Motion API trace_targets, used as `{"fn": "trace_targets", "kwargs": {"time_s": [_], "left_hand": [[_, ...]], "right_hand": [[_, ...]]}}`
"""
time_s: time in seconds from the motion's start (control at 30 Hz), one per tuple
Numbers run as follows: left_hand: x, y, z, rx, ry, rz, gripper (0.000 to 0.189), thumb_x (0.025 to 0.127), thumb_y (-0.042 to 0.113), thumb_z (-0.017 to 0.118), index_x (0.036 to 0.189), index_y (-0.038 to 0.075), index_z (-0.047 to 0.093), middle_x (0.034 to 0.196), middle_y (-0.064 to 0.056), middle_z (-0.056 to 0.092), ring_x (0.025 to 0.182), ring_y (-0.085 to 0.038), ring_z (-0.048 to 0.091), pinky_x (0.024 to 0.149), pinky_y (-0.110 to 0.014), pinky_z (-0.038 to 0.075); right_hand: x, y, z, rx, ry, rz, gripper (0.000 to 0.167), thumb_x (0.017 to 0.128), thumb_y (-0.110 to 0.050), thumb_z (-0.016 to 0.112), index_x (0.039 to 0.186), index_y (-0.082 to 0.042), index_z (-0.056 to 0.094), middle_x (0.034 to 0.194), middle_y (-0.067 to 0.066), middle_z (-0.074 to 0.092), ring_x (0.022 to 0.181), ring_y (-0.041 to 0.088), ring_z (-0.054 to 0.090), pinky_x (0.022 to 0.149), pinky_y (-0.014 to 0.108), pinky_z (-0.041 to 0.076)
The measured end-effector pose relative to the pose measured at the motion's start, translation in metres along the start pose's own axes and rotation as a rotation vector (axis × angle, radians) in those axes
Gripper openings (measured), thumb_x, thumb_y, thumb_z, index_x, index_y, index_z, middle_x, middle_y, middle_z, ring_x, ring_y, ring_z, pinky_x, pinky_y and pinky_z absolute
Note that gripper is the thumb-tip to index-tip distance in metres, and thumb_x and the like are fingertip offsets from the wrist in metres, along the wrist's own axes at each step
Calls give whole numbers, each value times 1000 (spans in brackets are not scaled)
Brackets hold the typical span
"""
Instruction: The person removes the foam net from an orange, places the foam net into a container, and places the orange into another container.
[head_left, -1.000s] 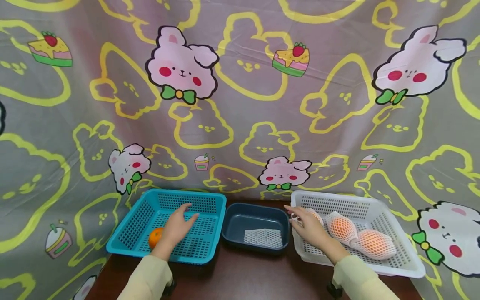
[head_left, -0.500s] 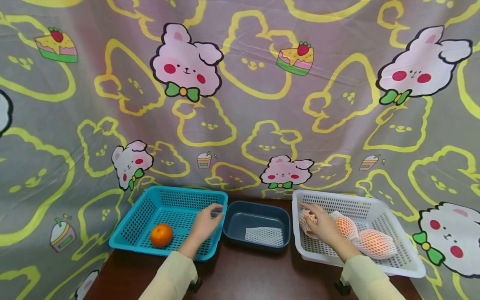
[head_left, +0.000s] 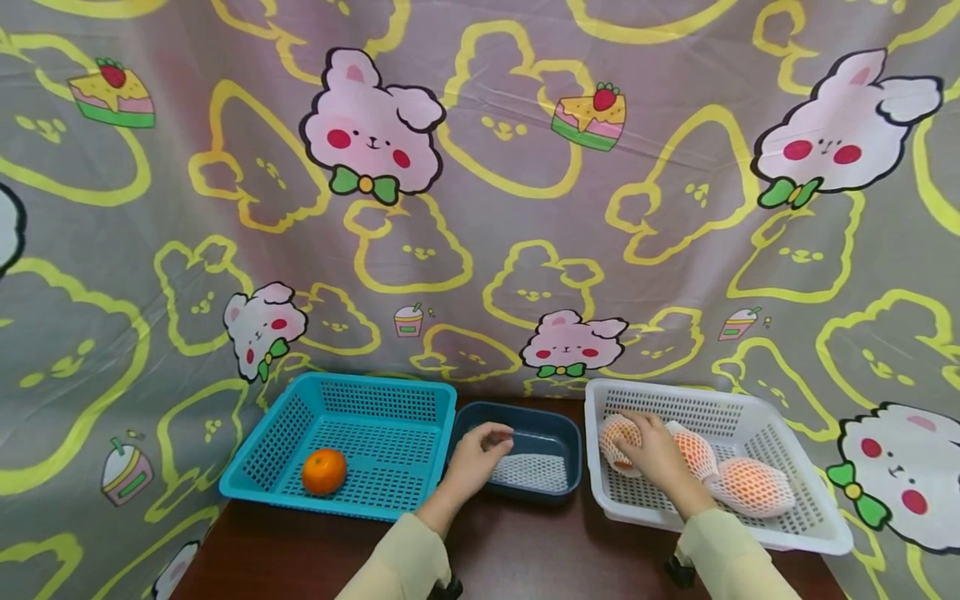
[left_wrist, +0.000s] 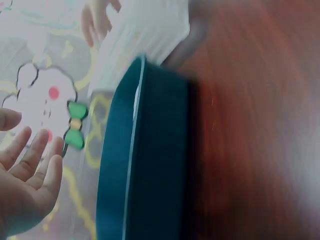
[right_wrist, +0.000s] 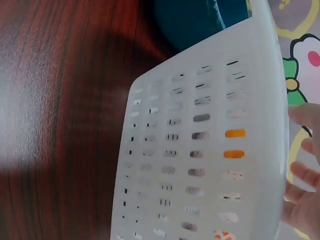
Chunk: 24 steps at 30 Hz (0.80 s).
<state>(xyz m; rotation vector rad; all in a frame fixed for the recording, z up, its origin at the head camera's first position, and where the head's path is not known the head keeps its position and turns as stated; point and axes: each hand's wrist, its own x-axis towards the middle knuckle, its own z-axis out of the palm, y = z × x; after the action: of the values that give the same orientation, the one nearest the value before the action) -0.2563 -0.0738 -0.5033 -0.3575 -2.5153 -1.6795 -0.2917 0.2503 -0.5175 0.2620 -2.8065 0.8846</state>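
My left hand (head_left: pixel 482 457) is above the near left side of a dark blue bin (head_left: pixel 517 410), fingers loosely bent with nothing held. In the left wrist view the left hand (left_wrist: pixel 30 180) has its fingers spread beside the dark blue bin (left_wrist: pixel 157 165). My right hand (head_left: pixel 657 450) reaches into the white basket (head_left: pixel 795 442), its thumb and fingers round an orange in a foam net (head_left: pixel 617 440). A white foam net sleeve (head_left: pixel 531 472) lies in the bin. The right wrist view shows the right hand (right_wrist: pixel 305 175) beyond the basket wall (right_wrist: pixel 200 130), which hides the fruit's lower part.
Two more netted oranges, one partly behind the right hand (head_left: pixel 693 454) and one at the right (head_left: pixel 753 487), lie in the white basket. A bare orange (head_left: pixel 324 472) sits in the turquoise basket (head_left: pixel 240 483) at the left. A patterned cloth (head_left: pixel 480 208) hangs behind the brown table (head_left: pixel 525 550).
My left hand has moved right, from over the turquoise basket to the dark blue bin, uncovering the bare orange. My right hand has moved from the white basket's left rim onto the leftmost netted orange.
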Motion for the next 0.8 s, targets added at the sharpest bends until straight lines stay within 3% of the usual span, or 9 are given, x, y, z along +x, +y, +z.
{"fn": "trace_targets", "kwargs": {"time_s": [0.2,0.37,0.5,0.63,0.8], "left_hand": [[0,2,35,-135,-38,-71,17,99,12,68,114,6,73,109,-8,72,92,-19,65,79,-33,56],[-1,6,61,-271,-39,-129,21,95,7,68,115,1,71,106,-15,72,85,-24,66,70,-30,53],[-4,10,82,-378,-42,-179,26,93,4,68,118,-1,68,103,-12,71,80,-24,65,67,-32,53],[-6,12,99,-419,-52,-222,32,92,5,70,123,-1,65,105,-10,69,81,-18,65,70,-38,57],[-6,14,112,-452,-70,-256,41,91,4,71,130,-1,61,112,-17,67,81,-13,62,70,-41,59]], "right_hand": [[4,5,8,-5,-71,88,66,92,-20,75,143,10,47,134,41,43,121,59,48,99,69,41],[7,7,12,-27,-78,121,71,90,-20,78,144,12,44,138,42,39,126,60,43,103,69,37],[9,10,13,-50,-81,141,75,88,-21,80,145,12,43,143,43,34,129,62,38,105,70,34],[9,13,17,-65,-88,139,79,84,-17,83,145,13,42,142,44,35,129,63,39,105,70,34],[7,14,20,-59,-109,166,83,83,-14,84,147,12,39,144,44,33,131,62,37,106,70,33]]}}
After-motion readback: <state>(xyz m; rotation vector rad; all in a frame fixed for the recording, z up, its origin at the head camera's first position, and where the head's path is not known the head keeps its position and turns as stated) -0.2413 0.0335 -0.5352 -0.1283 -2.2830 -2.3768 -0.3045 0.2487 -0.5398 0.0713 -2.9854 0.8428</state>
